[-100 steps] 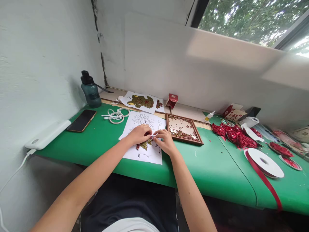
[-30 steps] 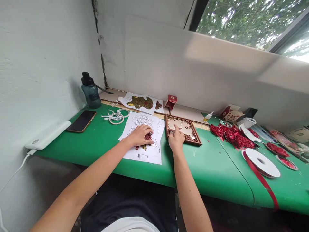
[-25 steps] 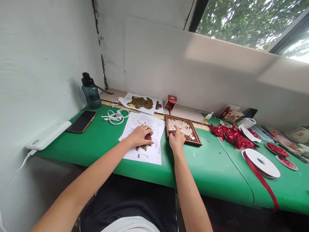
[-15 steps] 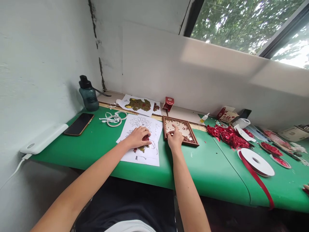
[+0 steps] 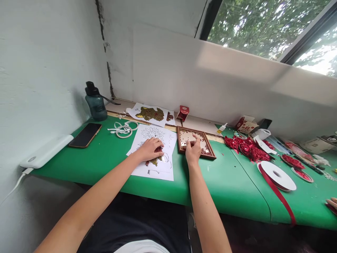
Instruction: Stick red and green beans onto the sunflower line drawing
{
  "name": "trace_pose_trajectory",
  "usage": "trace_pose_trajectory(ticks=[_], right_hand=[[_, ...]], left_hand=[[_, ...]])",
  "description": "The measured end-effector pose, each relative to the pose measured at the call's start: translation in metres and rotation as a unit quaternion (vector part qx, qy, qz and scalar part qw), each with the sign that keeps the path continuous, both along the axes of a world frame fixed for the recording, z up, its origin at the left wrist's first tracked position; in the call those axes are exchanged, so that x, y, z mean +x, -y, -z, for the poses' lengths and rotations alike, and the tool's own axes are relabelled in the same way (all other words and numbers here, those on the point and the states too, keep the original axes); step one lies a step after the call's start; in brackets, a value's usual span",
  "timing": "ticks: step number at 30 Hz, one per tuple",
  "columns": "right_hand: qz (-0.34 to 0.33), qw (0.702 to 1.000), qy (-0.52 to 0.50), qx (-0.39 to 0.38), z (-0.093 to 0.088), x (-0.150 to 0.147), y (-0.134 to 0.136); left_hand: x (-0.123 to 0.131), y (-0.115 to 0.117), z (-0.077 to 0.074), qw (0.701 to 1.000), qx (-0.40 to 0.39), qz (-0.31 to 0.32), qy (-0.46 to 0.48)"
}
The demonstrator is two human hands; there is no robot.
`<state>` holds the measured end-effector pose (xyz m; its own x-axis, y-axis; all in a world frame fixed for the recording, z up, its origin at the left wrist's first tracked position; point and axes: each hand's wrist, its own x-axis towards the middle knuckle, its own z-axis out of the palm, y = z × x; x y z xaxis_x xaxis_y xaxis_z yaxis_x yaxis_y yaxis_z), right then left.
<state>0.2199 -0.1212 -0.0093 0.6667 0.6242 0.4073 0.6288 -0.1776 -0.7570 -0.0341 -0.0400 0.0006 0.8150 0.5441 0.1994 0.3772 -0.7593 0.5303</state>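
My left hand [image 5: 151, 149] lies on a white paper [image 5: 160, 174] with black line drawings, its fingers spread and partly covering a patch of dark red beans [image 5: 158, 150]. Small olive-green beans [image 5: 154, 162] show below the palm. Over a shallow wooden-framed tray [image 5: 210, 149] is my right hand [image 5: 193, 150], thumb and index finger apart, other fingers curled. Loose reddish-brown beans [image 5: 206, 151] are scattered in the tray, thickest along its edges. I make out nothing between the right fingertips.
Behind lies a sheet with a bean picture [image 5: 150, 114]. To the left are a phone [image 5: 85, 135], coiled white cable [image 5: 123, 130] and water bottle [image 5: 96, 105]. Rightward sit a glue bottle [image 5: 222, 128], red trimmings [image 5: 250, 149] and a ribbon spool [image 5: 279, 175]. Another person's hand [image 5: 334, 202] shows at the right edge.
My right hand has shifted slightly right over the tray, with thumb and index finger now further right. My left hand stays in place on the paper.
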Motion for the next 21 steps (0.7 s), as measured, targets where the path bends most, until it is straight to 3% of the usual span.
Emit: trace_pose_trajectory(ticks=[15, 21], right_hand=[[-0.014, 0.992, -0.071, 0.099, 0.001, 0.005, 0.0], [0.012, 0.995, -0.052, 0.087, 0.003, 0.009, 0.001]], left_hand=[[0.001, -0.006, 0.012, 1.0, 0.005, -0.021, -0.002], [0.001, -0.007, 0.013, 0.999, 0.01, -0.026, 0.027]])
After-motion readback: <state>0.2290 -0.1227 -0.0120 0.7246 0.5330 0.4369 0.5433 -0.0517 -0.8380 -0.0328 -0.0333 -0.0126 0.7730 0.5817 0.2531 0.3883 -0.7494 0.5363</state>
